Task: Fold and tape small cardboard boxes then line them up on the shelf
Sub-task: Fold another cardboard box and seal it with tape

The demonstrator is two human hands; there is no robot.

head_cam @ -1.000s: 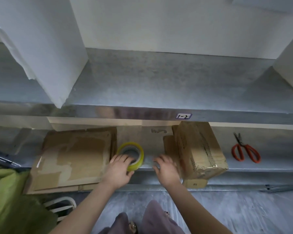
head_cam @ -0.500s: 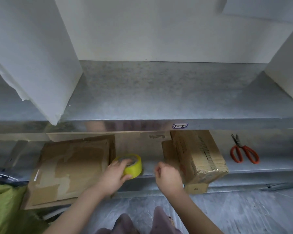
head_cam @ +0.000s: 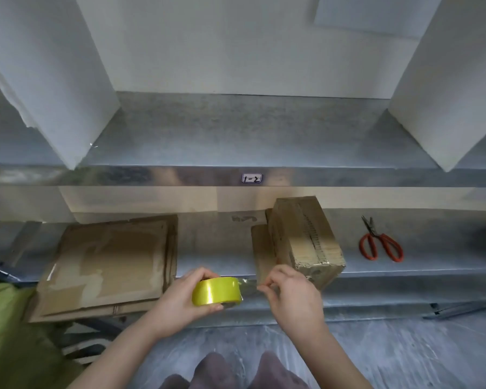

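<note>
Edgewise tape roll [head_cam: 216, 292], left hand [head_cam: 180, 301]; strip [head_cam: 247, 282] rightward, right hand [head_cam: 292, 299].

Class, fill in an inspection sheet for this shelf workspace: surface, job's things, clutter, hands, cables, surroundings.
Surface: grey metal shelf, low in front of the person.
Job's things: taped box right of centre; flat cardboard stacked on the left; scissors far right.
Clutter: green cloth at lower left.
Hands: left hand grips tape roll; right hand pinches the tape end drawn off it.
Cables: nothing seen.
Surroundings: upper shelf with label 1-2; white panels stand on it.
</note>
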